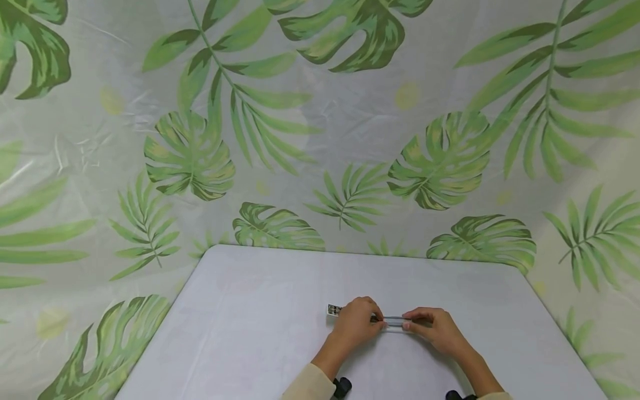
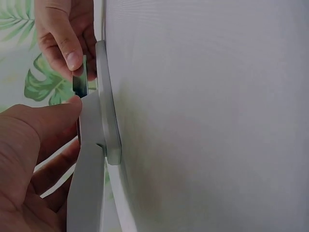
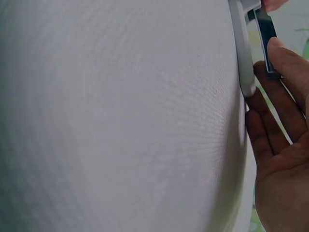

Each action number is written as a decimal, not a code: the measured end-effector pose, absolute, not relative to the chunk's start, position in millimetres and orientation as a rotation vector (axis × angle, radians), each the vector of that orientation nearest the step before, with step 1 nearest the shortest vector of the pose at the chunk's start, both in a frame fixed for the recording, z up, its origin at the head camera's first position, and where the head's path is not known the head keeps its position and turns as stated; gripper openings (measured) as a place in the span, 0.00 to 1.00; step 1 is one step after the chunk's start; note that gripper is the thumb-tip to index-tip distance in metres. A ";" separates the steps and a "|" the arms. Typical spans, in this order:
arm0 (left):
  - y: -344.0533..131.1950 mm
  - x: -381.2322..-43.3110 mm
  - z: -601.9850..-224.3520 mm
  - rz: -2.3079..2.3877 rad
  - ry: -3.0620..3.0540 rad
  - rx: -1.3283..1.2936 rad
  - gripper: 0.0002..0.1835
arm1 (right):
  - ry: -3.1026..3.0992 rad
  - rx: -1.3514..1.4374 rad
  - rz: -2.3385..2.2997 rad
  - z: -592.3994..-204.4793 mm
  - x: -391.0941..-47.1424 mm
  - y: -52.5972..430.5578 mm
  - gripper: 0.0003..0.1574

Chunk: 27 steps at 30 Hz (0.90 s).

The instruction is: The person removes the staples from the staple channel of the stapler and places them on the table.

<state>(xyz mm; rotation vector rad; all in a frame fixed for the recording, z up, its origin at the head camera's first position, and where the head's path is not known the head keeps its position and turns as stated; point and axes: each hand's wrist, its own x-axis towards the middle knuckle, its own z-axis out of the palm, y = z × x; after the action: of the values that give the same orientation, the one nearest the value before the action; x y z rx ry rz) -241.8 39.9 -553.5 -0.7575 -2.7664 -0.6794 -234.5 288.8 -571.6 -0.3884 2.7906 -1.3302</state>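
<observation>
Located on the near half of the white, round-cornered counter [image 1: 240, 311], right of centre, between both hands: a white, elongated, smooth-shelled body [image 2: 91, 123] with a flat, round-ended white base bar [image 2: 109, 108] along the counter surface. Fitted with a dark, narrow, glossy, metal-like strip [image 3: 267, 28], reaching from the body toward the right. Marked at the left end with a black-and-white patterned patch [image 1: 333, 310], too small to read. Gripped at the body by the left hand [image 1: 356, 323], fingers and thumb clamped with little gap. Pinched at the strip's right end by the right hand [image 1: 440, 330], between thumb and forefinger, other fingers extended. Largely hidden from overhead by the left hand. Noted nearby: beige fabric sleeves [image 1: 309, 383] and black, rounded wrist-worn devices [image 1: 343, 387]. Hung beyond the counter: a pale, creased, glossy sheet [image 1: 350, 119] printed with green leaves.
</observation>
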 end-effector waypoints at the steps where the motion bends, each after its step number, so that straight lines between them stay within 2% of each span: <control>1: 40.3 -241.5 -553.4 -0.673 -2.769 -0.754 0.06 | 2.792 -0.386 -1.328 -571.6 -234.6 288.8 0.15; 13: 44.9 -232.0 -554.0 -0.602 -2.724 -0.750 0.08 | 2.798 -0.339 -1.337 -572.2 -233.3 287.0 0.14; 27: 47.0 -229.0 -555.8 -0.736 -2.701 -0.620 0.04 | 2.776 -0.312 -1.362 -570.5 -231.4 284.7 0.15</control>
<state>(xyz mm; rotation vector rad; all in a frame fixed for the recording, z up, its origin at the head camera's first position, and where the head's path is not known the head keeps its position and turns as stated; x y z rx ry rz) -229.0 47.0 -555.8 -0.6201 -2.7010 -0.7358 -231.4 284.7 -570.5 -0.3115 2.7764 -1.3618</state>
